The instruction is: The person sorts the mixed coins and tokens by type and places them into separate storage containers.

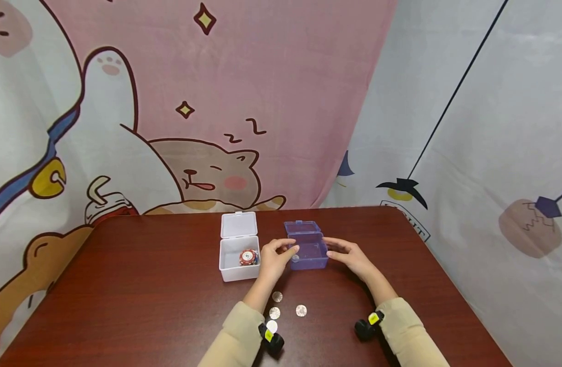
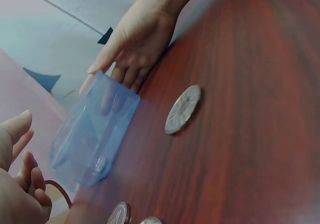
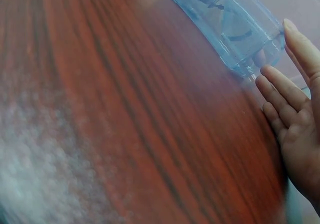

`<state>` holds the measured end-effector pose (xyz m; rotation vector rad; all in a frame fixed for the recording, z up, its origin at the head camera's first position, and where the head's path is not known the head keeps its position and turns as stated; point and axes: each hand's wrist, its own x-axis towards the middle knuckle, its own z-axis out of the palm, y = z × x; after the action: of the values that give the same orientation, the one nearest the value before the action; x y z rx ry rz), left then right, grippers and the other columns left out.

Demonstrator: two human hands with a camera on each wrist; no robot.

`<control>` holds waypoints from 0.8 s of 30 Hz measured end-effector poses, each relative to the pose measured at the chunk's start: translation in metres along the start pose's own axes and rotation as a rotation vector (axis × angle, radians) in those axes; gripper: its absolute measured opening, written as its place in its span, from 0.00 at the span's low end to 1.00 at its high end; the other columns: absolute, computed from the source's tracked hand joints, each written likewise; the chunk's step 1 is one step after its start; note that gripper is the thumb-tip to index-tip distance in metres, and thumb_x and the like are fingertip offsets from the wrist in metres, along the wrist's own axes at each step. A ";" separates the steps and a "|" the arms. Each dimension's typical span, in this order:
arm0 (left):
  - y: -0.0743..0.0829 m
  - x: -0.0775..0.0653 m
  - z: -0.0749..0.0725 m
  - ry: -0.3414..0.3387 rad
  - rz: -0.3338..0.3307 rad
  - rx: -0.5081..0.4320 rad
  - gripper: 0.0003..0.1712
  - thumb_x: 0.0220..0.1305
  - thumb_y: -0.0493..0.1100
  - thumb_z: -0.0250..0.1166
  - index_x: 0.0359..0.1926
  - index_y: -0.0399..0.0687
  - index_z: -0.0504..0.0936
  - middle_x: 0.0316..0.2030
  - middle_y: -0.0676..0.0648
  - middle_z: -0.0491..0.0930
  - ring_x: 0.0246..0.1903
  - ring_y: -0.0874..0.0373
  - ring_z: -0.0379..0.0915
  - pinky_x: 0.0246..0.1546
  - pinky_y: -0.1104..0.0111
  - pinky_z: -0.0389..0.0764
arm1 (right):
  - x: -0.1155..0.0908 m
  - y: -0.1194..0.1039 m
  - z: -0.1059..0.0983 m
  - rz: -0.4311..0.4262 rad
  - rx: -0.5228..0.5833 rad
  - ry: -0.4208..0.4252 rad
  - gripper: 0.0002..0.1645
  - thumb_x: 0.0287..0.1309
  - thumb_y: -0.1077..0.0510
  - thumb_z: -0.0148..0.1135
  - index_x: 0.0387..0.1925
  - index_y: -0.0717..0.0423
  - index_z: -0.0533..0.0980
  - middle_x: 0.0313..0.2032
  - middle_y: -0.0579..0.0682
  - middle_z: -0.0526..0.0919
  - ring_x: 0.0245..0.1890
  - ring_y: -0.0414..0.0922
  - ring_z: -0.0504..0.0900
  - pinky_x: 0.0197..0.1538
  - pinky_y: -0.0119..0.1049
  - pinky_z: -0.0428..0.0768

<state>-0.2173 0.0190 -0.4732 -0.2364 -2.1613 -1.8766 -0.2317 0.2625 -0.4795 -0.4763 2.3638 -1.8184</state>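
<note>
A translucent blue-purple plastic box (image 1: 309, 263) stands on the table with its hinged lid (image 1: 302, 227) tipped back. One silver coin (image 1: 295, 258) is inside, near its left end. My left hand (image 1: 274, 259) is at the box's left side, thumb and fingers loosely bent; the left wrist view shows this hand (image 2: 20, 171) holding nothing. At the opposite end, my right hand (image 1: 352, 257) has its fingers extended against or very near the box wall; whether they touch is hard to tell. Several silver coins (image 1: 301, 310) lie on the table in front, some by the left forearm.
Left of the blue box, a white plastic box (image 1: 239, 274) has its lid folded back and holds red-and-white poker chips (image 1: 248, 257). The dark red-brown wooden table (image 1: 161, 295) ends at a printed cloth (image 1: 299, 102) behind.
</note>
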 end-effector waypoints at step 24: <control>0.042 -0.042 -0.048 -0.309 0.059 -0.004 0.12 0.52 0.29 0.70 0.41 0.33 0.85 0.27 0.44 0.76 0.28 0.59 0.69 0.32 0.70 0.72 | -0.002 -0.003 0.001 -0.034 0.039 -0.018 0.27 0.60 0.70 0.59 0.61 0.73 0.67 0.58 0.70 0.71 0.58 0.67 0.68 0.50 0.29 0.74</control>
<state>-0.1602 -0.0196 -0.4409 -0.6212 -2.3134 -1.9177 -0.2293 0.2618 -0.4766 -0.5287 2.3178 -1.8636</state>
